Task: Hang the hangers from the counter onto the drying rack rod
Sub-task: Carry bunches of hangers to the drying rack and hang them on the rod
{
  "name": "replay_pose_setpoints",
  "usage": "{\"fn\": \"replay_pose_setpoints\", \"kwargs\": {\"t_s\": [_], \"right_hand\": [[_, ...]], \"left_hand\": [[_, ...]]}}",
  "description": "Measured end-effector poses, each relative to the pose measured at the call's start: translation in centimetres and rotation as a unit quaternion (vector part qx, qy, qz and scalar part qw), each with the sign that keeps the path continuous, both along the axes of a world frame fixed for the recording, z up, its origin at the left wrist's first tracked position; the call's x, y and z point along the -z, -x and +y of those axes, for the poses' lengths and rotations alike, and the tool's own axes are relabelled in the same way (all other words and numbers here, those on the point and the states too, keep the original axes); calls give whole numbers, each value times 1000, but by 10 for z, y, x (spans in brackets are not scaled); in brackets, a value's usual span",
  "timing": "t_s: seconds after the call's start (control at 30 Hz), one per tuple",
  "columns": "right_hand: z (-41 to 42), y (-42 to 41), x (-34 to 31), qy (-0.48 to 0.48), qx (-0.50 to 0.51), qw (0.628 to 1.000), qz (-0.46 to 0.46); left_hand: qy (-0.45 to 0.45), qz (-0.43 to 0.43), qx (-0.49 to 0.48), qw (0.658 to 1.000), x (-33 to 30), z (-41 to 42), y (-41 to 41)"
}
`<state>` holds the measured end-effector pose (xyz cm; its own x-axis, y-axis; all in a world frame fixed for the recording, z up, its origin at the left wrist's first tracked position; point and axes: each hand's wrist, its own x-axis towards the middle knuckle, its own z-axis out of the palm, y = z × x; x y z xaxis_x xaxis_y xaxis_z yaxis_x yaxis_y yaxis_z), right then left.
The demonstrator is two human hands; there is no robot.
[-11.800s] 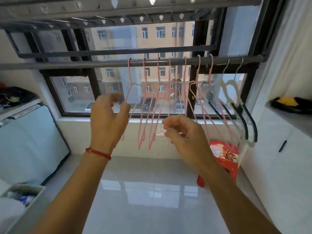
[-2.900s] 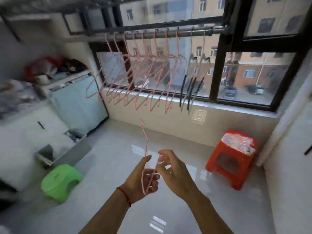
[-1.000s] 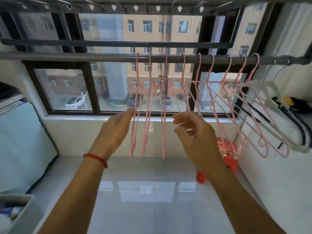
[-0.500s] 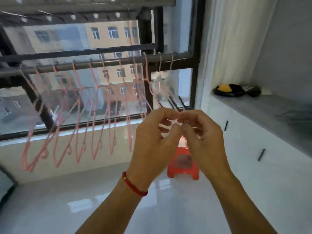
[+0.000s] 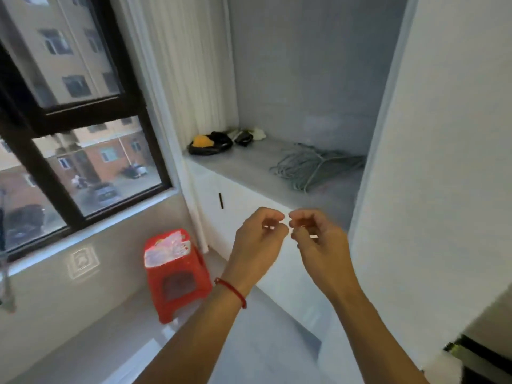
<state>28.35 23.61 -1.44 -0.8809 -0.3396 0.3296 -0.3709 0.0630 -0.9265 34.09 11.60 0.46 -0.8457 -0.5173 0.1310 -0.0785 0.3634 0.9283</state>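
**Reaching for the next hangers**

Both hands, left (image 5: 256, 239) and right (image 5: 315, 236), hovered loosely curled, holding nothing. The pale hangers (image 5: 313, 164) lay bunched on the tabletop (image 5: 249, 162), right of centre; best lifted by the hooks, untangled first.

Open countertop (image 5: 249, 164) beside hanger pile (image 5: 310, 166)

Pale blue hangers (image 5: 313, 166) heaped on counter (image 5: 249, 164)

There are two bare hands, the left hand (image 5: 257, 239) and the right hand (image 5: 318, 239), one red plastic stool (image 5: 177, 275), one pile of pale green hangers (image 5: 310, 164) on the one grey counter (image 5: 249, 162), and one red string bracelet (image 5: 231, 291).
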Motion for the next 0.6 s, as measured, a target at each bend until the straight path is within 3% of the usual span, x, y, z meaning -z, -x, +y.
{"fn": "replay_pose_setpoints", "kwargs": {"t_s": [0.33,0.5,0.6], "right_hand": [[-18,160,59,-134,102,984,-61],[-73,258,77,-215,138,954,-156],[-106,307,96,-236,155,939,-195]], "left_hand": [[-53,-99,81,990,86,-33,210],[-6,-155,119,981,119,-95,319],[129,-210,135,960,147,-138,377]]}}
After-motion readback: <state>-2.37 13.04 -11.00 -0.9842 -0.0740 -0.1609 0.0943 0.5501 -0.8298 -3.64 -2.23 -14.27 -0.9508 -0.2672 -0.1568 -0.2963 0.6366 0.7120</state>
